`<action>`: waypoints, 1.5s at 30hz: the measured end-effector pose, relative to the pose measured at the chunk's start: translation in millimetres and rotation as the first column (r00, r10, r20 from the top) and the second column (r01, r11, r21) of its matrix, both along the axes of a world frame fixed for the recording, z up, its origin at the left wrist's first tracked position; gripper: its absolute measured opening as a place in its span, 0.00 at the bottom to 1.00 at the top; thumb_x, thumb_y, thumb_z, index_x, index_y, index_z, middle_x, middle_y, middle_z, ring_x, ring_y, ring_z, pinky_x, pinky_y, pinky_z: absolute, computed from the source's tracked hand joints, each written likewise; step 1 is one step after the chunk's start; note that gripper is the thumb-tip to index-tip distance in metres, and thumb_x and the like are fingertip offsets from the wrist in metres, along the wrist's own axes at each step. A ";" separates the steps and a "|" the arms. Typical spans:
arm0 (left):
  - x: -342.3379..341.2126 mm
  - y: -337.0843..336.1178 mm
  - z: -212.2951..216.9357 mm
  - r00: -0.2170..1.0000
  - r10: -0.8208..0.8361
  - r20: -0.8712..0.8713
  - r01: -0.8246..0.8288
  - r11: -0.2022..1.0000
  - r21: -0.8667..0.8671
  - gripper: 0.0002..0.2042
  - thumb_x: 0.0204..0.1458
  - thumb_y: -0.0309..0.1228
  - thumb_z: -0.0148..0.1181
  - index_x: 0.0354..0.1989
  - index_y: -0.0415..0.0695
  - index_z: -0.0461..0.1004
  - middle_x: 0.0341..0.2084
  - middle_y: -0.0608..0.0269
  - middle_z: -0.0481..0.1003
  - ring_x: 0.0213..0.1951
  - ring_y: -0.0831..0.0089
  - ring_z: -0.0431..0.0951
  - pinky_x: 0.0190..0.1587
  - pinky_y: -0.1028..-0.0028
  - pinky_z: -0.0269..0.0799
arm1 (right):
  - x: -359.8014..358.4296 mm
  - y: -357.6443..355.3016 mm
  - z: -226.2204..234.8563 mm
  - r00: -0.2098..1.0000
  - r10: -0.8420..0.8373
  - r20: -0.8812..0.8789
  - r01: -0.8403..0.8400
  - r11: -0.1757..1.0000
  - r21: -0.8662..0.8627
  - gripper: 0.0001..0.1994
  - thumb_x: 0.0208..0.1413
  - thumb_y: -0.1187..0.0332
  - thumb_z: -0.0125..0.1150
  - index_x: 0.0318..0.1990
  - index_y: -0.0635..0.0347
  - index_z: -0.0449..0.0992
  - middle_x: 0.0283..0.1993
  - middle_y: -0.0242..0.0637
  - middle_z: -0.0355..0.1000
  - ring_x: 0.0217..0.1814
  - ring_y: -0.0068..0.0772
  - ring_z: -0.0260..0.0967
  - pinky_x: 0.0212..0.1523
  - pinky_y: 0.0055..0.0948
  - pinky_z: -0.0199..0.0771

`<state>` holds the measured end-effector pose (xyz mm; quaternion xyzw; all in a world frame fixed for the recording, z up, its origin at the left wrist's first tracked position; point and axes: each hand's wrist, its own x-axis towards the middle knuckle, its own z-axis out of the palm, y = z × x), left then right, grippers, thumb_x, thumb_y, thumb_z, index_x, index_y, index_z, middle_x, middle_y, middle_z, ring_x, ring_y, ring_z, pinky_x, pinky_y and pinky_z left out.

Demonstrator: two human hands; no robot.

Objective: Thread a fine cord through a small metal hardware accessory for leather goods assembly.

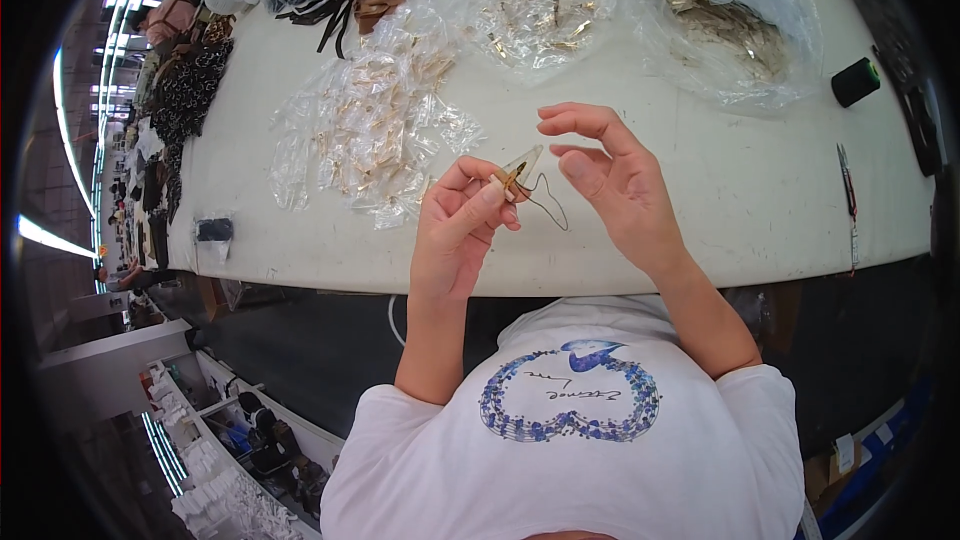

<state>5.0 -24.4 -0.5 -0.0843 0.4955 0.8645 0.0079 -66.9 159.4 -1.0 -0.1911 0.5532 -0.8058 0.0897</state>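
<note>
My left hand (458, 215) is closed in a pinch above the table, near its front edge. Between thumb and fingers is a small gold-coloured metal piece (514, 178) with a pale, see-through pointed tip; its exact kind is too small to make out. A thin dark thread (562, 212) hangs in a loop from it toward the right. My right hand (628, 190) is raised just beside it, thumb and fingers apart, and nothing shows between them.
Small clear packets (375, 125) with gold pieces lie spread beyond my left hand. Farther back are an open plastic bag of gold parts (535, 25) and another bag (735, 35). Right are a black thread spool (855, 83) and thread snips (848, 185). Brown and black strips (380, 2) lie far left.
</note>
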 end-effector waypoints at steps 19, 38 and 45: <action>2.8 -15.6 -15.3 0.984 -0.157 -0.082 0.158 0.576 0.802 0.11 0.63 0.25 0.53 0.52 0.39 0.68 0.37 0.62 0.70 0.35 0.79 0.68 0.38 0.79 0.72 | -25.7 34.3 -15.2 0.981 -0.029 0.190 0.050 0.993 -0.107 0.02 0.65 0.75 0.54 0.41 0.64 0.72 0.36 0.39 0.76 0.35 0.24 0.76 0.39 0.27 0.82; 0.8 -21.5 -27.6 0.992 -0.126 0.009 0.039 0.374 0.926 0.10 0.61 0.21 0.54 0.50 0.37 0.68 0.36 0.64 0.71 0.34 0.79 0.70 0.39 0.78 0.73 | -58.4 214.9 33.9 0.985 -0.031 0.167 0.157 0.547 -0.822 0.10 0.64 0.80 0.49 0.50 0.79 0.67 0.42 0.45 0.70 0.42 0.34 0.73 0.66 0.37 0.70; -6.1 12.6 -35.8 0.959 -0.283 -0.026 0.088 0.210 0.974 0.14 0.66 0.26 0.49 0.58 0.39 0.66 0.38 0.62 0.71 0.32 0.79 0.70 0.35 0.79 0.73 | -18.4 107.6 78.0 0.982 -0.128 -0.141 0.101 0.978 -0.182 0.08 0.70 0.70 0.43 0.49 0.67 0.60 0.28 0.39 0.65 0.11 0.22 0.59 0.11 0.21 0.59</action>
